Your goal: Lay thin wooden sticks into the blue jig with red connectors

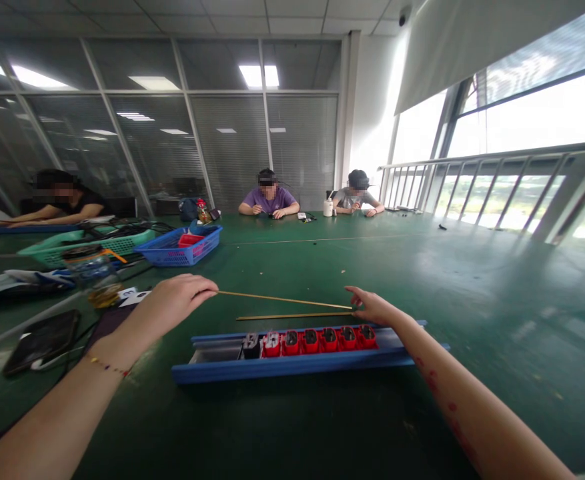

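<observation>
Near the middle of the table, my left hand (185, 293) pinches the left end of a thin brass-coloured strip (282, 300). The strip slants slightly down to the right, its far end beside the fingers of my right hand (369, 305). That hand has its index finger stretched out and apart from the thumb; whether it touches the strip is unclear. A second thin strip (292, 317) lies just below, its right end near my right hand. Closer to me is a long blue channel-shaped fixture (292, 368) holding a row of several red parts (311, 341) and one black part (251, 347).
On the left stand a blue basket (179, 248), a green basket (47, 250) and a jar (95, 273). A phone (42, 341) with a white cable lies near my left forearm. Across the green table (497, 300) sit other people (268, 197) at work.
</observation>
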`<state>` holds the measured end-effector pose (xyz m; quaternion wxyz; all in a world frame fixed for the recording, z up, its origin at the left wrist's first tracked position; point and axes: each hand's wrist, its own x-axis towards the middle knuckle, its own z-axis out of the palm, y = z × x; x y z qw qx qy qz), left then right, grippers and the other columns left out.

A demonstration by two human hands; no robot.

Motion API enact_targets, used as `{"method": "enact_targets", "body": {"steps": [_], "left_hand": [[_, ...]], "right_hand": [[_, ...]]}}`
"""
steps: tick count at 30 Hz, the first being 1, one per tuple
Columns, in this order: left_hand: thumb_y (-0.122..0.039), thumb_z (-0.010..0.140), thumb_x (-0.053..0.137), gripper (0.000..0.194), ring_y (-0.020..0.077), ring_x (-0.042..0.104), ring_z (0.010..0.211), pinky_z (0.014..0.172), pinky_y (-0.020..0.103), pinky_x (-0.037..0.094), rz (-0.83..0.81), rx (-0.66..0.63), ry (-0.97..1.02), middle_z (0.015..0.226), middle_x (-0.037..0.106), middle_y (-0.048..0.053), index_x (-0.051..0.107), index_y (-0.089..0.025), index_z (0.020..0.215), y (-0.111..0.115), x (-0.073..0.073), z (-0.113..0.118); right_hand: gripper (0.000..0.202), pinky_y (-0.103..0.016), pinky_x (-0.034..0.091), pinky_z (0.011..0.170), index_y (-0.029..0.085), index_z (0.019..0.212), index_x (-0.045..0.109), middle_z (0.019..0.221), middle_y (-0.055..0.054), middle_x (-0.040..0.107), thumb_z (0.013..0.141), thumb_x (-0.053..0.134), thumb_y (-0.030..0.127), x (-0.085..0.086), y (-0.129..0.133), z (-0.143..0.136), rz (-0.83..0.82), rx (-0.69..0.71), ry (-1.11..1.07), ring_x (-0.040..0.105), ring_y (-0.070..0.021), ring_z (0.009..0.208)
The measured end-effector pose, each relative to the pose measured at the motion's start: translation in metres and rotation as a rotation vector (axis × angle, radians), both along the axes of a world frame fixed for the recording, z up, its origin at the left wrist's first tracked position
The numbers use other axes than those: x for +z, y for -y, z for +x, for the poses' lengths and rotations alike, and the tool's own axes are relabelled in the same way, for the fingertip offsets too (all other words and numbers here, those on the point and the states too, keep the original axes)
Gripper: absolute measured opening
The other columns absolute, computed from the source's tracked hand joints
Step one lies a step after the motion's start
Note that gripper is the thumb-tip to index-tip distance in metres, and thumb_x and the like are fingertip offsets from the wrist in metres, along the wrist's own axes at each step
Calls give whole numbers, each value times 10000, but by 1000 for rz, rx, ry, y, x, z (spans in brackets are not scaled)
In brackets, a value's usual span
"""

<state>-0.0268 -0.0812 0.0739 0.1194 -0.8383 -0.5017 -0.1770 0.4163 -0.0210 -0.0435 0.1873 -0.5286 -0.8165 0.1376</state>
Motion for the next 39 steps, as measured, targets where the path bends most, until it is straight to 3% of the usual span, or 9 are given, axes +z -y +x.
{"method": "enact_targets", "body": {"steps": [5, 10, 16, 23, 31, 36, 39], "left_hand": [[-409, 791, 421, 282, 205, 587, 811, 723, 263, 388, -171, 11, -68, 875, 669, 23, 652, -250, 819, -33, -26, 7], [-365, 777, 458, 239, 178, 590, 761, 692, 242, 392, -303, -42, -35, 800, 663, 24, 658, -234, 759, -50, -52, 28], [-310, 765, 492, 190, 170, 576, 793, 717, 239, 394, -357, -98, -70, 840, 633, 29, 660, -222, 757, -58, -72, 49], [-332, 764, 490, 212, 162, 579, 799, 696, 225, 406, -437, -139, -124, 869, 641, 13, 633, -243, 892, -53, -71, 49], [-78, 661, 454, 222, 166, 550, 757, 648, 250, 380, -402, -114, -111, 819, 607, 19, 594, -214, 765, -56, -80, 49], [-110, 611, 493, 129, 160, 531, 674, 604, 246, 375, -392, -92, -20, 737, 579, 13, 569, -192, 675, -54, -79, 52], [-205, 691, 467, 102, 159, 537, 701, 642, 252, 393, -380, -86, 91, 771, 581, 19, 563, -188, 720, -48, -72, 49]], "right_hand": [[816, -312, 394, 838, 189, 1350, 221, 1136, -103, 536, 628, 601, 185, -1, -1, 2, 30, -21, 37, 500, -211, 1014], [608, -336, 364, 890, 283, 1262, 403, 1225, -46, 501, 678, 552, 201, 7, 4, -3, 70, 41, 192, 445, -233, 1110], [307, -282, 419, 784, 276, 1038, 606, 1062, -23, 613, 765, 467, 247, 18, 12, -13, 76, 51, 360, 562, -209, 944], [257, -247, 412, 698, 231, 946, 620, 966, -47, 642, 786, 426, 175, 29, 15, -22, 107, 90, 552, 588, -191, 862], [269, -244, 391, 654, 189, 882, 601, 888, -65, 638, 638, 534, 95, 29, 6, -33, 58, 137, 611, 583, -202, 827], [232, -234, 383, 616, 196, 859, 594, 896, -47, 621, 649, 508, 152, 29, 8, -26, 68, 95, 553, 571, -185, 790], [186, -232, 384, 620, 180, 796, 602, 819, -36, 614, 664, 474, 149, 33, 15, -14, 96, 67, 318, 555, -160, 725]]}}
